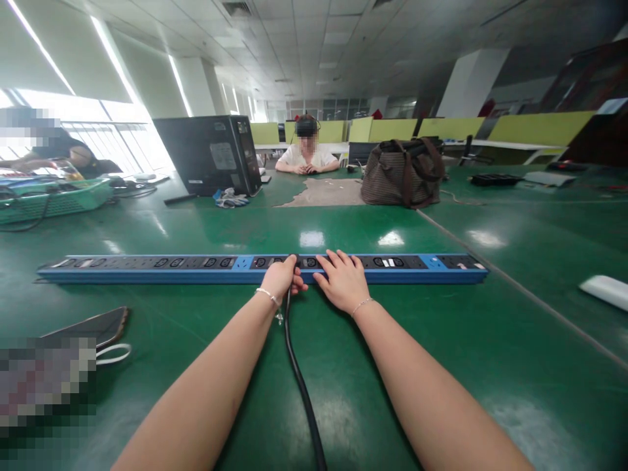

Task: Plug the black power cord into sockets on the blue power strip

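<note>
A long blue and black power strip (324,277) lies crosswise on the green table, with several sockets along its top. My left hand (280,278) is closed around the black plug (294,260) of a thick power cord, at a socket near the strip's middle. Whether the plug is fully seated is hidden by my fingers. From there the black cord (300,373) runs down towards me. My right hand (342,281) lies flat on the strip just right of the plug, fingers spread.
A phone (93,327) and a white loop lie at left front. Behind the strip are a black computer case (210,157), gloves (230,198) and a brown bag (403,173). A green basket (59,199) stands far left; a white object (606,291) is at right. Two people sit beyond.
</note>
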{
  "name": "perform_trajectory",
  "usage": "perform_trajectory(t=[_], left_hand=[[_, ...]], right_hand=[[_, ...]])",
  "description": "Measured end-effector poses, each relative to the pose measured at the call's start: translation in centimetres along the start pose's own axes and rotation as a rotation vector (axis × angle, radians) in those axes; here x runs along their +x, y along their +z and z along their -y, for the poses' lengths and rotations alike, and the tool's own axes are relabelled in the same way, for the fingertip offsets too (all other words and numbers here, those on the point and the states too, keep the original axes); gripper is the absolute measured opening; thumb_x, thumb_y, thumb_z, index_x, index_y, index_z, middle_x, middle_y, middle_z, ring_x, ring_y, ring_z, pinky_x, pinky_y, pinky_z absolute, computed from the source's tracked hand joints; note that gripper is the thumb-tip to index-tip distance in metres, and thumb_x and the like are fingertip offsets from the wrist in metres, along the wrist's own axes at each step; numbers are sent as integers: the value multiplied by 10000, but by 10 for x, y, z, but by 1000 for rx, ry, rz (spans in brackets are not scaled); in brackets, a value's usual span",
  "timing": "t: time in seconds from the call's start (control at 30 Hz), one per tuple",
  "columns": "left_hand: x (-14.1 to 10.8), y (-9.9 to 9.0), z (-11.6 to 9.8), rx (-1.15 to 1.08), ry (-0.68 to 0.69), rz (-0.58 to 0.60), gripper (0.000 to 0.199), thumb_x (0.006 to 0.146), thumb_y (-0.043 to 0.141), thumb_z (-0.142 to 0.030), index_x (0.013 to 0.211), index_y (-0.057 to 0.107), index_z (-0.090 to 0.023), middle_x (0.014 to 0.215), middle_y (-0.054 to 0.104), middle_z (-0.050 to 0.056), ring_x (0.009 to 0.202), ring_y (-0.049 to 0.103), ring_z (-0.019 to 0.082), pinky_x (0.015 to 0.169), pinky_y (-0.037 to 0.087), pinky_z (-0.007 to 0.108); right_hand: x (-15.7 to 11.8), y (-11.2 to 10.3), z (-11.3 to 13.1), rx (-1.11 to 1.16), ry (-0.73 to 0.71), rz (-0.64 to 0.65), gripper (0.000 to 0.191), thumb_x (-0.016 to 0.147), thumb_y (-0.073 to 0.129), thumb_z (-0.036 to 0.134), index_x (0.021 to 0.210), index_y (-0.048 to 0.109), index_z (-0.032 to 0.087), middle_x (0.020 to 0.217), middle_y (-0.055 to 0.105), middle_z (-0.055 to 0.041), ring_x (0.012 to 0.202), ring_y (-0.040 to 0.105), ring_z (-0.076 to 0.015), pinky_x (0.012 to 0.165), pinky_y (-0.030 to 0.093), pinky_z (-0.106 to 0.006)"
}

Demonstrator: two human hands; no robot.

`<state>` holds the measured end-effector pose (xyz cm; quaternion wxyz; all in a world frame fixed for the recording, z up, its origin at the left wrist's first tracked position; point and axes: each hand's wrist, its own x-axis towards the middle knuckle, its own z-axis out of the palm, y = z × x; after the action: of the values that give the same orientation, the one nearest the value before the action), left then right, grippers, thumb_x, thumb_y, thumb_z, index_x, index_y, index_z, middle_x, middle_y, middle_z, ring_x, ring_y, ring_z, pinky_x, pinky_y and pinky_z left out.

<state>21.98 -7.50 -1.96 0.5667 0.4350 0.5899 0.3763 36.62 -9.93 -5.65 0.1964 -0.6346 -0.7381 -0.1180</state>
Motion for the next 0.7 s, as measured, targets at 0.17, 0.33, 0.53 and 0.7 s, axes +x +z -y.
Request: perform_trajectory(t=[0.17, 0.33, 0.53, 0.7], left_hand=[[-2, 3, 3, -21, 65, -41, 335, 862, 403, -357, 609, 497, -158, 401, 531, 9, 388, 558, 104, 366, 322, 173], [-2, 4, 3, -56, 85, -83, 316, 848, 415, -353, 608, 495, -164, 385, 486, -24, 373, 532, 91, 372, 306, 174], [-1, 4, 6, -67, 82, -110, 332, 842, 412, -373, 586, 481, -175, 351, 416, -50, 340, 489, 89, 360, 289, 184], [-14, 5, -9, -18, 153, -132, 359, 839, 429, -364, 525, 452, -190, 300, 381, -47, 300, 444, 90, 351, 297, 190]], right_hand=[[0, 0, 0, -3, 2, -12, 445, 903, 398, 458, 1292, 515, 276, 1379, 482, -66, 1262, 382, -281, 1028, 222, -473], [1, 2, 0, 5, 14, -21, 433, 903, 398, 455, 1281, 528, 287, 1370, 491, -60, 1263, 381, -279, 1027, 225, -466], [1, 2, 0, 14, 19, -30, 421, 900, 406, 449, 1268, 540, 294, 1363, 498, -59, 1256, 386, -279, 1024, 225, -467], [1, 1, 1, 14, 25, -18, 424, 899, 408, 453, 1272, 535, 298, 1369, 491, -54, 1262, 378, -272, 1025, 222, -462]])
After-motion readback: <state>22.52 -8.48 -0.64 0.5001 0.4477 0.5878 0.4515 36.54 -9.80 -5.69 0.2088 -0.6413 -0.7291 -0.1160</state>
